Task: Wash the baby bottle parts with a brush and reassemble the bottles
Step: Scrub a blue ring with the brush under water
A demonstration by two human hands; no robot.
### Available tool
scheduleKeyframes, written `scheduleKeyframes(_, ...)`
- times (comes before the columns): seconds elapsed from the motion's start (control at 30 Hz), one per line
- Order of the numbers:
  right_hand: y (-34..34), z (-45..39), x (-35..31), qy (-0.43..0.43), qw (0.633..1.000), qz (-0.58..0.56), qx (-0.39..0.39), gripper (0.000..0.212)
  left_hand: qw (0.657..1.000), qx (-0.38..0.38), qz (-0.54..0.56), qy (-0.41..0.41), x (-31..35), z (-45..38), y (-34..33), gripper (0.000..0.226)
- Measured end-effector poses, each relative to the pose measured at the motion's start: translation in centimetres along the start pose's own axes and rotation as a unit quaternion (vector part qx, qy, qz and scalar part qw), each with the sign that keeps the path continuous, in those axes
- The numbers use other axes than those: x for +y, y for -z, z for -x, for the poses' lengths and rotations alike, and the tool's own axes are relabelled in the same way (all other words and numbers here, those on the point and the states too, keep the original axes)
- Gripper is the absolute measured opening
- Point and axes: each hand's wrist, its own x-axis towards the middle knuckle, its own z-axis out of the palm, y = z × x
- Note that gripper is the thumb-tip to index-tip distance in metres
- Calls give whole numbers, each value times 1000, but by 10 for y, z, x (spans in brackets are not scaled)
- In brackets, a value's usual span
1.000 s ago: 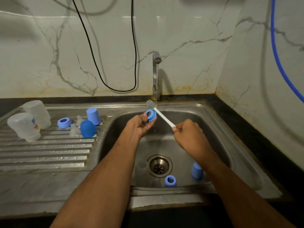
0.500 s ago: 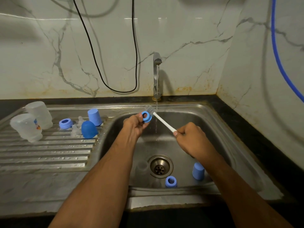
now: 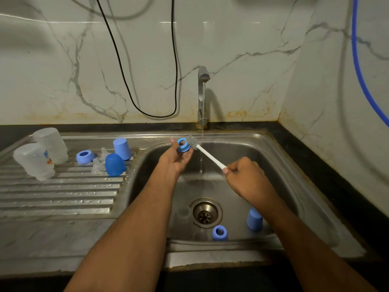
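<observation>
1. Left hand (image 3: 172,161) grip pinches blue plastic screw ring (image 3: 182,145) above steel sink basin (image 3: 280,165); right hand (image 3: 246,178) grip closed round white-handled grey bristle brush (image 3: 207,154), bristles touching ring.
2. Basin holds blue collar ring (image 3: 219,232) and upturned blue cap (image 3: 254,221); tap (image 3: 202,95) running.
3. Drainboard (image 3: 59,192): two clear bottles (image 3: 34,160), blue dome cap (image 3: 114,164).

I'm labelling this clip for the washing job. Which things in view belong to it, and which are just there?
Job:
blue ring in left hand
brush in right hand
tap
bottles
domed cap
ring in sink

Just there:
black cable
blue hose
</observation>
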Motion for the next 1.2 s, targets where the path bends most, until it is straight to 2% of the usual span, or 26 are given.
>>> scheduleKeyframes(0.1,-4,-3,1,-1,1000,-5,2,24,998,6,-64,14,1,0,-2,13)
scheduleKeyframes(0.23,-9,-9,0,-8,1000,0,18,31,991,-15,-129,22,-4,7,-8,20)
scheduleKeyframes(0.33,-8,-10,-2,-9,1000,-12,18,25,988,-29,-152,14,-6,12,-10,17)
scheduleKeyframes(0.5,-6,0,0,-7,1000,-21,-13,25,995,26,-95,-8,1,1,-5,17)
scheduleKeyframes(0.6,-5,4,0,-1,1000,-9,-25,22,994,49,-89,-27,2,-2,-1,25)
scheduleKeyframes(0.8,-6,-11,0,-18,1000,-4,14,29,976,-47,-214,3,-15,12,-15,24)
scheduleKeyframes(0.87,-6,-12,0,-20,1000,1,15,30,969,-54,-243,-2,-20,12,-17,23)
scheduleKeyframes(0.97,-5,-8,0,-11,1000,5,5,28,981,-14,-195,4,-20,3,-10,21)
scheduleKeyframes(1.07,-3,-2,0,5,1000,7,-4,26,996,14,-81,37,-13,-1,1,20)
scheduleKeyframes(1.2,-1,3,0,16,1000,20,-13,27,999,21,-4,43,-7,-3,5,26)
